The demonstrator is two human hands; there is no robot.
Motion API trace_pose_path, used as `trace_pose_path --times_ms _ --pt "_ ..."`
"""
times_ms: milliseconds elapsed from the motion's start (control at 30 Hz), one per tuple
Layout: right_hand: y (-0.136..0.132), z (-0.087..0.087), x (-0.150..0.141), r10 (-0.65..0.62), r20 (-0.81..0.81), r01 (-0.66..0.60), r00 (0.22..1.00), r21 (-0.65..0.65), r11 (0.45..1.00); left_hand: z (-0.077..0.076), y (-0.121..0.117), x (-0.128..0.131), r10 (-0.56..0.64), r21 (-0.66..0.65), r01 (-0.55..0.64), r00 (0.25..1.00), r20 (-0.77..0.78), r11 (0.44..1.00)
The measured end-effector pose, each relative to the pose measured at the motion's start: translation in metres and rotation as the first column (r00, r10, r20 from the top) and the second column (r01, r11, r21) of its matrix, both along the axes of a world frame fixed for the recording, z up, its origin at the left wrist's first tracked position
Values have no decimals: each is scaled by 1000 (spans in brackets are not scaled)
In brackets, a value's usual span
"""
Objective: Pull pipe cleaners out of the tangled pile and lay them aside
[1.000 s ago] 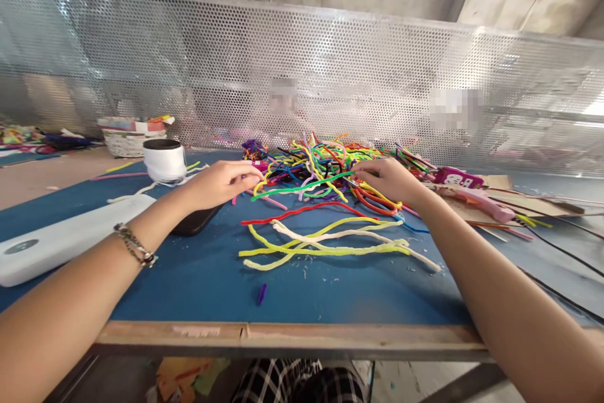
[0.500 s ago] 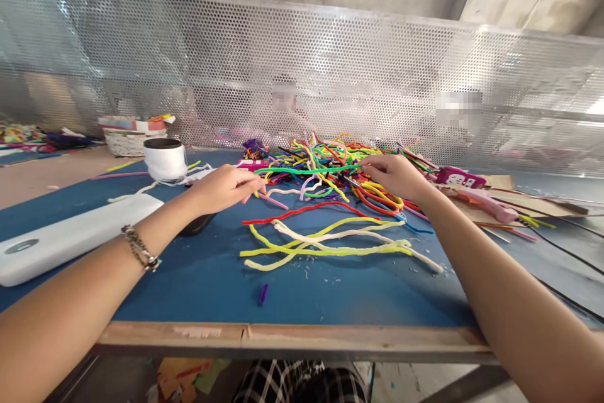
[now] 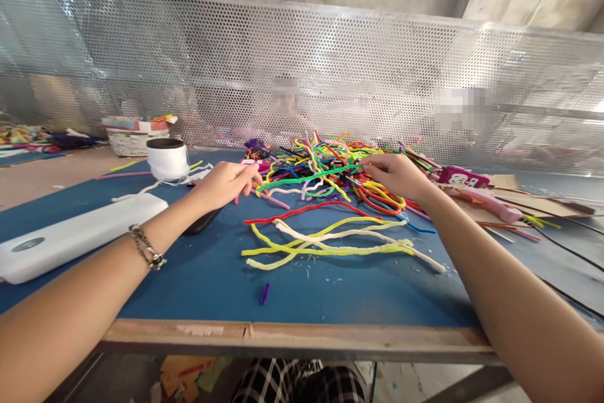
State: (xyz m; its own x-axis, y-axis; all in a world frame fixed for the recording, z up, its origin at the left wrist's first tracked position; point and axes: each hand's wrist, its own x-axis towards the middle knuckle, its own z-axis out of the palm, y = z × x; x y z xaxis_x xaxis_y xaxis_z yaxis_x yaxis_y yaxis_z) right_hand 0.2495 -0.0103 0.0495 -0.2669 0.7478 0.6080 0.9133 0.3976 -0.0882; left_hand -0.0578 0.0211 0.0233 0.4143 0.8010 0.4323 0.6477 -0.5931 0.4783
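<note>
A heap of coloured pipe cleaners (image 3: pixel 325 164) lies at the back of the blue table mat (image 3: pixel 212 277). My right hand (image 3: pixel 396 176) pinches the right end of a green pipe cleaner (image 3: pixel 306 176), which arches leftward over the heap. A thin dark metal tip pokes out below this hand. My left hand (image 3: pixel 225 183), with a bracelet on its wrist, has loosely curled fingers by the green cleaner's left end; what they pinch I cannot make out. Red, yellow and cream pipe cleaners (image 3: pixel 330 236) lie loose in front of the heap.
A white roll (image 3: pixel 166 159) and a long white device (image 3: pixel 70 236) lie at the left, with a black object (image 3: pixel 201 222) under my left forearm. A pink glue gun (image 3: pixel 486 202), cardboard and black cables are at the right. A perforated metal screen (image 3: pixel 330 70) closes the back.
The green pipe cleaner rose off the heap and now bows upward between my hands. My right hand lifted a little; my left hand shifted slightly left.
</note>
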Motion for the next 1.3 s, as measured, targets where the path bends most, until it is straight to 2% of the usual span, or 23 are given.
trace_pose_path --times_ms 100,200,300,367,467,633,767,900,1100,1300 --pt "0 0 0 5 2 -5 1000 5 1000 1 -1 0 58 30 -57 998 -29 998" --pt "0 1 -1 -5 -1 5 1000 0 1000 0 -1 1 110 119 -99 990 -84 988" --pt "-1 1 -1 3 2 -3 1000 9 1000 -2 0 3 13 155 10 989 -149 988" --pt "-1 0 0 11 4 -11 1000 21 1000 -3 0 4 -68 119 92 979 -192 989" --pt "0 -1 0 7 7 -7 1000 27 1000 -4 0 4 -132 71 151 967 -218 986" --pt "1 -1 2 -54 -1 54 999 25 998 -5 2 3 -200 -22 199 976 -88 980" --pt "2 -1 3 -106 -3 106 994 34 994 -5 1 3 -164 -53 165 986 19 985" --pt "2 -2 4 -88 5 87 996 55 995 -6 1 5 -106 -13 107 991 78 994" --pt "2 -1 3 -88 20 86 996 61 994 -6 0 9 -207 -97 215 975 85 972" --pt "-6 5 -2 -164 31 164 986 -2 986 -3 -4 4 -145 -154 155 987 74 976"
